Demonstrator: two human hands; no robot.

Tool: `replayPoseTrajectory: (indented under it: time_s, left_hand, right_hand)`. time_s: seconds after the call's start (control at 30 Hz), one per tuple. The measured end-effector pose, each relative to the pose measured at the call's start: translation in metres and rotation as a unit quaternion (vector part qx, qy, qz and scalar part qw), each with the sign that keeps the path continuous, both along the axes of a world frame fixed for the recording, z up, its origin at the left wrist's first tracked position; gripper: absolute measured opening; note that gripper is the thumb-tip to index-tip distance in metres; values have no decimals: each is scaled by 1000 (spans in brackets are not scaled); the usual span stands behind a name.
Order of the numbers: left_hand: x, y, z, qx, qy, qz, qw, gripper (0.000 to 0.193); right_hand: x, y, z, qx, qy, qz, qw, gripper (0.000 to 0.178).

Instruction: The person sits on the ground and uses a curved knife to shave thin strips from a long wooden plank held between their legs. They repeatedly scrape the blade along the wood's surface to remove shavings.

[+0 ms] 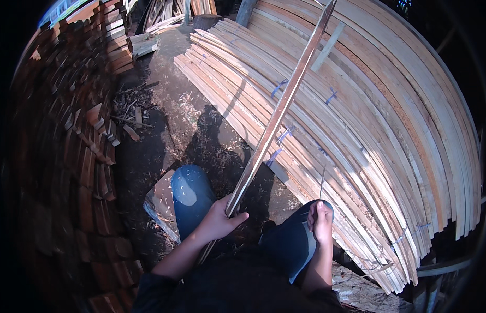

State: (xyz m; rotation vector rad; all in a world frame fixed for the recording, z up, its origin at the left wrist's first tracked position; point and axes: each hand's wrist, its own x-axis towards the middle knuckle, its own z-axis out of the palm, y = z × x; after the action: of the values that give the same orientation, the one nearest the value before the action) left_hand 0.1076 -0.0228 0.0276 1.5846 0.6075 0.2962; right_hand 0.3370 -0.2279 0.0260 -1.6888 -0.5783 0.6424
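Note:
My left hand point(217, 220) is wrapped round a long, narrow wooden strip point(277, 117) near its lower end. The strip slants up and to the right past the top of the view, dark on one face with a pale edge. Below the hand its end runs down beside my forearm, partly hidden. Resting by my right knee, my right hand point(321, 221) is closed round a knife with a thin, pointed blade point(322, 182) that sticks upward. The handle is hidden in the fist. The blade stands apart from the strip.
Bundles of long pale strips point(243, 104), tied with blue bands point(278, 88), lie across the right side. Stacked wood pieces point(91, 156) fill the left. Shavings and scraps point(138, 107) litter the dark ground between. My knees point(193, 195) in blue trousers are bent before me.

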Motion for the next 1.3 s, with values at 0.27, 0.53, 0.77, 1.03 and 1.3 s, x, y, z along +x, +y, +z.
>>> replayPoseTrajectory:
  time_s: [0.27, 0.53, 0.77, 1.03, 1.3]
  left_hand:
    - [-37, -30, -3, 63, 80, 48, 994, 35]
    - [18, -6, -47, 93, 77, 91, 989, 38]
    - [39, 1, -75, -66, 83, 32, 994, 32]
    - [69, 18, -80, -291, 76, -9, 954, 26]
    - [100, 27, -106, -252, 77, 1, 965, 44]
  right_hand:
    - [31, -15, -25, -13, 84, -15, 996, 48]
    - [40, 8, -43, -13, 99, 17, 995, 47]
    - [42, 17, -70, 17, 121, 55, 991, 48]
    - [22, 19, -73, -12, 176, 48, 983, 25]
    - [18, 29, -80, 13, 227, 35, 973, 17]
